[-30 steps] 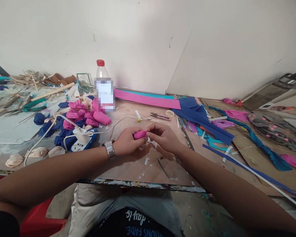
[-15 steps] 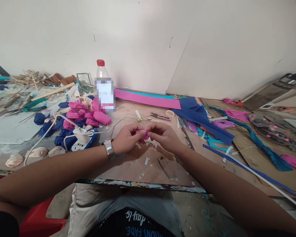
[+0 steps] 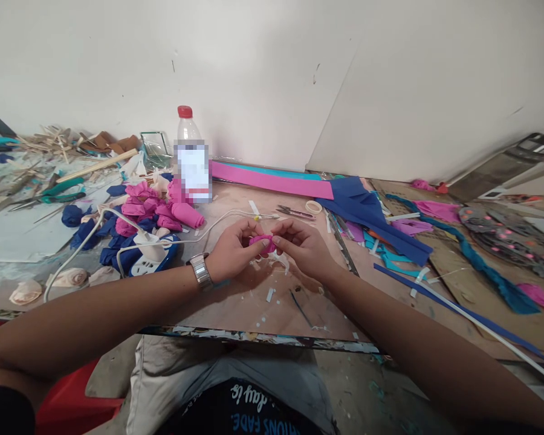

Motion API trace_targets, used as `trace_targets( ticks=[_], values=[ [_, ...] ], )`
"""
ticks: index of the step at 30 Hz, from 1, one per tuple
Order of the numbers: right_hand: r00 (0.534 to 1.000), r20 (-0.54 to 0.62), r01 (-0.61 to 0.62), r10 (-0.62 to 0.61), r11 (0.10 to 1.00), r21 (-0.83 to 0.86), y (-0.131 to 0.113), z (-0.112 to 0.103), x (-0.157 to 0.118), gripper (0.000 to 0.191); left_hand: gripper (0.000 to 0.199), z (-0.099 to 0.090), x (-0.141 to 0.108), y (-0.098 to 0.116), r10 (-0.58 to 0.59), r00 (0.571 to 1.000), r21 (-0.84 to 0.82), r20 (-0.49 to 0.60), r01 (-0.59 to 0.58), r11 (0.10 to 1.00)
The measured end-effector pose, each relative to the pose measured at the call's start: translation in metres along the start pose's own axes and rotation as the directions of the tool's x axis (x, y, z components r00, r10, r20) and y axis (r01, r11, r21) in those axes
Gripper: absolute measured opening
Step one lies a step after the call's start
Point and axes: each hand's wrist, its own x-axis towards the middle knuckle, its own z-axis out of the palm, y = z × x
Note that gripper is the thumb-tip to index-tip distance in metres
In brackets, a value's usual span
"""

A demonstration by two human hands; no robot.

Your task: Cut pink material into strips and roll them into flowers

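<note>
Between both hands, over the middle of the table, is a small bunched pink crepe paper flower [image 3: 262, 243]. My left hand [image 3: 236, 249] pinches it from the left with thumb and fingers. From the right, the thumb and forefinger of my right hand [image 3: 301, 246] close on its other edge. Fingers cover part of the flower. Beyond the hands lie thread snips [image 3: 295, 212] and a roll of tape [image 3: 314, 206]. A whitish scrap [image 3: 281, 263] shows just below the fingers.
Pink paper flowers [image 3: 140, 208] and blue ones are heaped at left, near a power strip [image 3: 156, 257] with a white cable. Behind stands a bottle [image 3: 188, 128]. A pink paper strip [image 3: 272, 180], blue paper [image 3: 367, 211] and a teal twisted strip [image 3: 471, 263] lie back and right.
Both hands stay in place on the pink flower. The fingers have shifted slightly, and more of the flower shows on the left side. The view has moved very little.
</note>
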Motion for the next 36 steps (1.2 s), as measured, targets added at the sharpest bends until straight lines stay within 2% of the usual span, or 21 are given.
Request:
trace_targets(
  ticks=[6, 12, 15, 22, 25, 27, 31, 36],
  values=[
    [0.999, 0.014, 0.032, -0.032, 0.999, -0.01, 0.0, 0.001, 0.002, 0.04, 0.04, -0.001, 0.001, -0.001, -0.044, 0.999, -0.041, -0.015, 0.043, 0.998],
    [1.0, 0.019, 0.005, -0.005, 1.0, -0.014, 0.004, 0.002, 0.002, 0.041, 0.04, 0.001, 0.0, -0.001, -0.104, 0.994, -0.115, 0.044, 0.108, 0.987],
    [1.0, 0.011, 0.019, -0.019, 0.998, -0.057, 0.006, 0.001, 0.001, 0.042, 0.039, 0.0, 0.001, -0.001, -0.109, 0.994, -0.148, 0.031, 0.112, 0.983],
    [0.993, 0.004, 0.113, -0.117, 0.954, -0.277, 0.003, -0.002, -0.002, 0.041, 0.04, -0.001, 0.002, -0.001, -0.149, 0.988, -0.173, 0.031, 0.152, 0.973],
    [0.996, -0.003, 0.084, -0.087, 0.967, -0.24, 0.002, 0.001, -0.003, 0.037, 0.038, 0.001, -0.001, 0.001, -0.167, 0.985, -0.161, 0.054, 0.173, 0.972],
    [0.999, -0.015, 0.047, -0.05, 0.989, -0.141, 0.002, 0.002, -0.002, 0.035, 0.038, 0.003, -0.003, 0.002, -0.108, 0.991, -0.113, 0.073, 0.116, 0.987],
    [0.997, -0.07, 0.029, -0.027, 0.999, 0.028, 0.002, 0.004, 0.0, 0.035, 0.046, 0.005, -0.008, 0.004, 0.118, 0.992, 0.076, 0.053, -0.121, 0.99],
    [0.999, -0.051, 0.018, -0.013, 0.995, 0.095, 0.0, 0.004, 0.001, 0.034, 0.019, 0.003, -0.007, 0.005, 0.211, 0.976, 0.256, 0.044, -0.215, 0.943]
  ],
)
